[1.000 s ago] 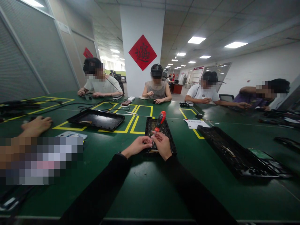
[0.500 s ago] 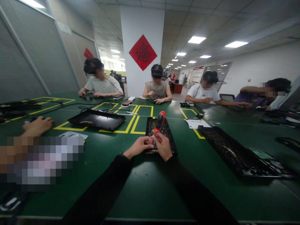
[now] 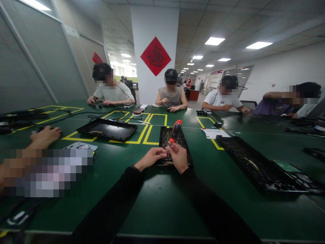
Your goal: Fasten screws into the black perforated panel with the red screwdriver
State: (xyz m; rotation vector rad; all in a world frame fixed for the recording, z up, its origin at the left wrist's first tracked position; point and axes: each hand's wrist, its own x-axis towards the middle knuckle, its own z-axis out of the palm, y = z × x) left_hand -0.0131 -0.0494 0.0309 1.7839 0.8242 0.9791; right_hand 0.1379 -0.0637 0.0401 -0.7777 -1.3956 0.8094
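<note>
A screwdriver (image 3: 176, 130) with a red and black handle leans upward from my right hand (image 3: 180, 158). My right fingers are closed round its lower part, just below the handle. Fingertips of my left hand (image 3: 150, 158) are pinched together beside the right ones, close to the screwdriver's shaft. Whatever the left fingers hold is too small and covered to name. Both hands are over a black rectangular plastic casing (image 3: 188, 152), which lies lengthwise in front of me. Small parts show inside it, partly hidden by my hands.
Another black casing (image 3: 108, 128) lies at left, a longer one (image 3: 250, 166) at right beside a green board (image 3: 285, 166). A paper sheet (image 3: 215, 133) lies behind. A neighbour's hand (image 3: 47, 135) rests at left. Several people sit across the green table (image 3: 157, 206).
The view has shifted slightly. My hands stay close together over the casing, with the screwdriver still upright in the right one. At far right, a person's outstretched arm has changed position.
</note>
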